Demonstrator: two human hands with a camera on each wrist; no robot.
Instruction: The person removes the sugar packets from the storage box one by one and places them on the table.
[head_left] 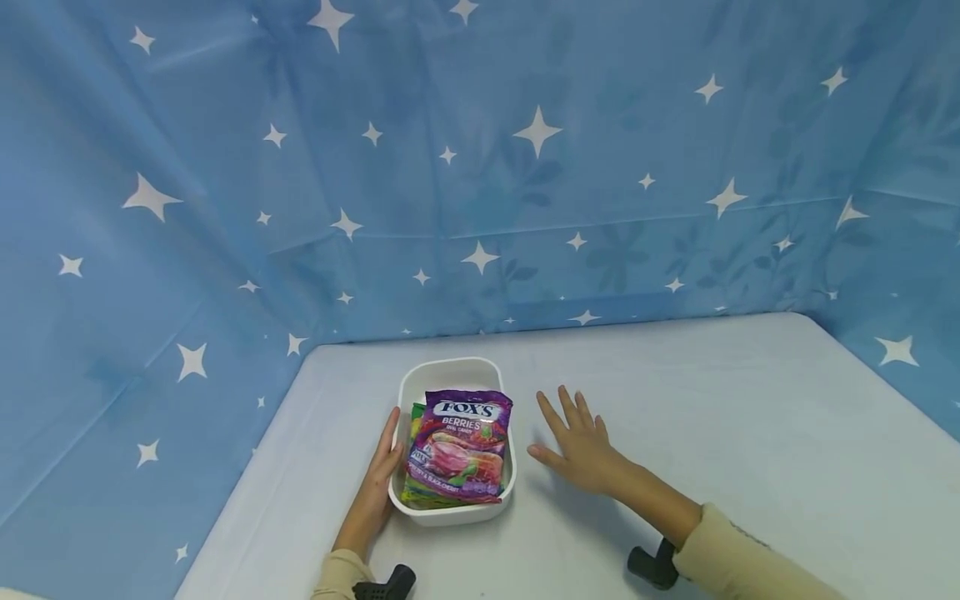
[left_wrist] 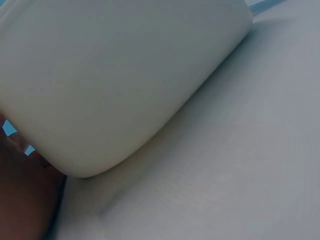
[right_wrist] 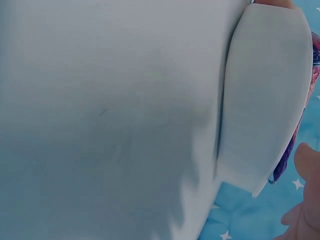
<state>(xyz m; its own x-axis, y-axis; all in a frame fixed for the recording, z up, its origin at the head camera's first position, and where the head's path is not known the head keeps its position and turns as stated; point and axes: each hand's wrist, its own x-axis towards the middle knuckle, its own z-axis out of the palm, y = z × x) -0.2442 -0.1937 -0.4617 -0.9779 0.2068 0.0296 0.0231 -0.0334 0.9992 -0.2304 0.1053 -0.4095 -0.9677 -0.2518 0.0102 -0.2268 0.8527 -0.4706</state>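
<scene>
A white plastic bin [head_left: 450, 517] stands on the table in the head view. Inside it, a purple bag of Fox's Berries candy [head_left: 463, 446] lies over a green and yellow bag [head_left: 416, 492], which is mostly covered. My left hand [head_left: 382, 471] rests along the bin's left wall, fingers extended and thumb at the rim. In the left wrist view the bin's outer wall [left_wrist: 120, 75] fills the upper left. To the right of the bin, my right hand [head_left: 581, 446] hovers apart from it, fingers spread, holding nothing. The right wrist view shows its thumb [right_wrist: 307, 162] near the bin.
A white-covered table [head_left: 712, 400] lies under the bin and extends to the right. Behind it and along the sides hangs a blue sheet [head_left: 465, 200] with white stars. Black wrist mounts [head_left: 652, 568] sit at both sleeves.
</scene>
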